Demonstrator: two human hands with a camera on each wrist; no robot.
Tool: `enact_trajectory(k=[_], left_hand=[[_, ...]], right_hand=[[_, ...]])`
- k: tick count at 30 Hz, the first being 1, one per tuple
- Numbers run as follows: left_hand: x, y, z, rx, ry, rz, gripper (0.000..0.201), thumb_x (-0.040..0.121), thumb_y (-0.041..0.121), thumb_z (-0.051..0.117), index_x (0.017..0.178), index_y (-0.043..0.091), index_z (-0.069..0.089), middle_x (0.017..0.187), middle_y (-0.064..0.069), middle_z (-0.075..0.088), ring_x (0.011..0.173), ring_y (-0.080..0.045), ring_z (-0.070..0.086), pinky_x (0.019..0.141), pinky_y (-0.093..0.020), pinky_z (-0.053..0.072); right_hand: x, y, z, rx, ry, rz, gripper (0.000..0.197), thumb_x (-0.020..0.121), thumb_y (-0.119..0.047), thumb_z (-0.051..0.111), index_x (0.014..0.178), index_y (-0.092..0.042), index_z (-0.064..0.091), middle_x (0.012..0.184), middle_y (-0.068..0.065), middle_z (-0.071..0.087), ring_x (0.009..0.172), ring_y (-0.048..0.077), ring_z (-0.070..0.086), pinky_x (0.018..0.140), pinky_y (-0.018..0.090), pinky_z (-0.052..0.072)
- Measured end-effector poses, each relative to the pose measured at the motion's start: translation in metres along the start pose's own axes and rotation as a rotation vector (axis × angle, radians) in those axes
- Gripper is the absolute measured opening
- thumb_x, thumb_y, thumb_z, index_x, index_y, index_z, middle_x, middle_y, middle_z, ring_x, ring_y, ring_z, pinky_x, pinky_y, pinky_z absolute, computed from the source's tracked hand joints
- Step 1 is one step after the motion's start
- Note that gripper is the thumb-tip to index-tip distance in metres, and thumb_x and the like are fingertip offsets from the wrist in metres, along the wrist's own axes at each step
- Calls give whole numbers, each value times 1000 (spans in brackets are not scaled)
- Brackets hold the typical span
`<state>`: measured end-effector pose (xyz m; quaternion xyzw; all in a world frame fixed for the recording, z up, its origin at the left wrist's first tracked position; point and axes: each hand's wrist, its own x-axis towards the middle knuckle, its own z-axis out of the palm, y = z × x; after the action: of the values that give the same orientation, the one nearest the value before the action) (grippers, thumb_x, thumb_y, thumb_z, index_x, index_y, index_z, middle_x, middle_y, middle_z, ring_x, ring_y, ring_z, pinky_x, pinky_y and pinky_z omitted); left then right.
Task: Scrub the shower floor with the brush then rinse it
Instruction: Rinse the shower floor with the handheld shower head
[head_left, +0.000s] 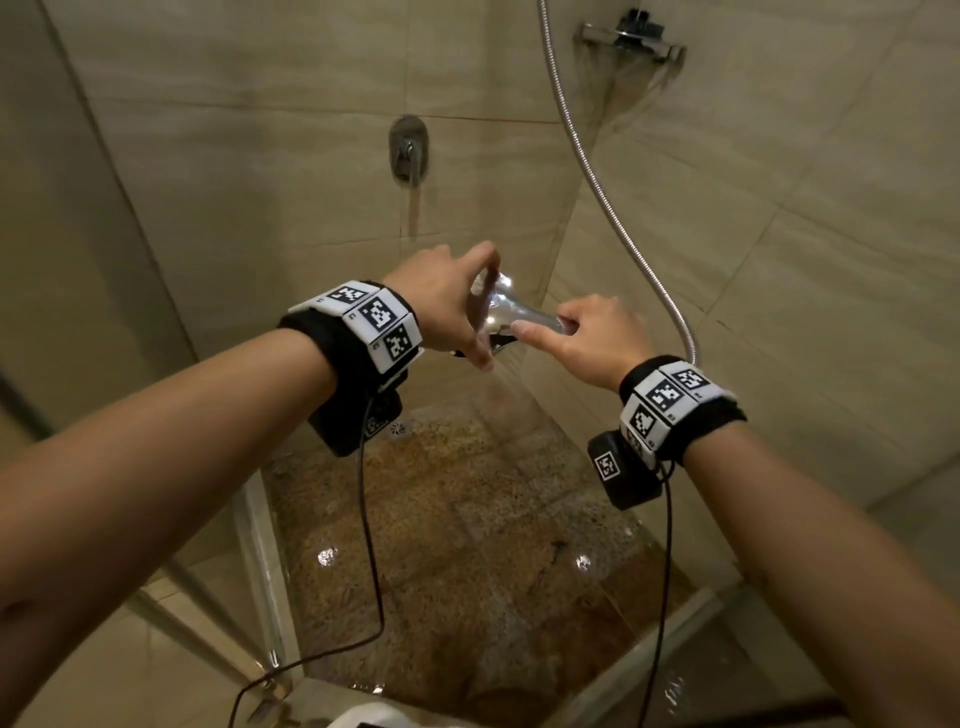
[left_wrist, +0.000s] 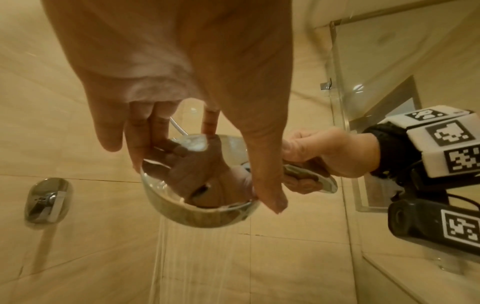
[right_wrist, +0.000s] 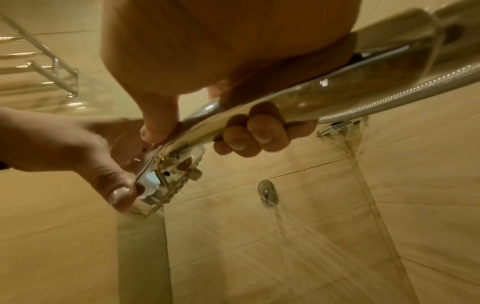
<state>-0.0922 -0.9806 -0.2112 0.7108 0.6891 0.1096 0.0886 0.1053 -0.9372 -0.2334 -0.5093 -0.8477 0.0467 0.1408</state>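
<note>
Bathroom shower stall: tiled walls (head_left: 260, 104), wall tap (head_left: 409, 150), hose (head_left: 597, 171).

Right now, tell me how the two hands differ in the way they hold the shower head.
The right hand wraps its curled fingers round the handle of the shower head, while the left hand pinches the round face's rim between fingertips and thumb. The right hand sits at the hose end; the left hand sits at the spraying end. Both grip the same chrome shower head above the shower floor.
</note>
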Motion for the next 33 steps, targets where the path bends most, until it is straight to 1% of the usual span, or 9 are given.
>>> enact_trajectory(k=[4, 8, 12, 17, 19, 23, 26, 31, 33], left_hand=[[8, 9, -3, 22, 49, 24, 98, 42, 56, 88, 121, 38, 32, 108, -5, 46, 99, -24, 46, 80, -44, 51], [12, 12, -5, 72, 73, 41, 99, 44, 55, 88, 123, 39, 31, 105, -4, 42, 100, -23, 43, 79, -42, 50], [14, 12, -8, 123, 78, 50, 99, 46, 54, 87, 127, 40, 32, 107, -5, 42, 102, -24, 42, 81, -41, 48], [14, 8, -11, 151, 79, 31, 99, 47, 55, 87, 128, 42, 31, 109, -5, 42, 104, -24, 41, 80, -38, 46], [13, 6, -11, 155, 75, 22, 99, 48, 56, 86, 129, 42, 31, 109, -5, 42, 105, -25, 41, 81, -39, 46], [11, 3, -11, 172, 66, 9, 101, 48, 57, 85, 131, 43, 29, 113, -7, 44, 107, -26, 42, 84, -41, 46], [10, 1, -11, 192, 60, 6, 101, 49, 58, 84, 132, 44, 28, 114, -6, 44, 107, -25, 41, 82, -38, 43], [8, -2, -14, 221, 59, 17, 100, 55, 57, 83, 137, 44, 26, 116, -6, 42, 108, -24, 39, 79, -34, 35], [7, -2, -15, 231, 60, 16, 101, 56, 57, 82, 139, 44, 25, 116, -6, 42, 109, -24, 39, 80, -34, 35]], right_hand=[[-4, 4, 0, -19, 113, 36, 63, 81, -76, 45, 57, -18, 38, 57, -3, 48, 57, 17, 47, 52, 31, 27], [-6, 9, 7, 25, 173, 73, 67, 79, -80, 45, 57, -16, 35, 54, -3, 45, 57, 18, 46, 53, 33, 30], [-3, 13, 17, 137, 200, 73, 68, 76, -81, 46, 56, -17, 32, 51, -5, 39, 55, 19, 43, 55, 36, 32], [3, 12, 23, 201, 201, 61, 71, 69, -86, 42, 56, -18, 31, 51, -4, 37, 53, 19, 40, 56, 41, 36], [5, 12, 25, 213, 198, 57, 72, 67, -88, 40, 56, -18, 32, 51, -4, 37, 53, 18, 40, 56, 40, 36], [7, 12, 30, 235, 192, 29, 71, 67, -88, 39, 56, -18, 33, 52, -5, 36, 52, 17, 38, 55, 36, 34], [8, 12, 36, 271, 178, 28, 69, 69, -87, 42, 56, -19, 33, 52, -5, 36, 52, 17, 37, 55, 35, 34], [9, 10, 43, 404, 172, 18, 68, 68, -86, 47, 55, -20, 32, 53, -4, 37, 52, 17, 37, 55, 36, 33], [10, 9, 45, 439, 179, 3, 68, 69, -85, 47, 55, -20, 33, 53, -2, 38, 53, 17, 37, 55, 36, 33]])
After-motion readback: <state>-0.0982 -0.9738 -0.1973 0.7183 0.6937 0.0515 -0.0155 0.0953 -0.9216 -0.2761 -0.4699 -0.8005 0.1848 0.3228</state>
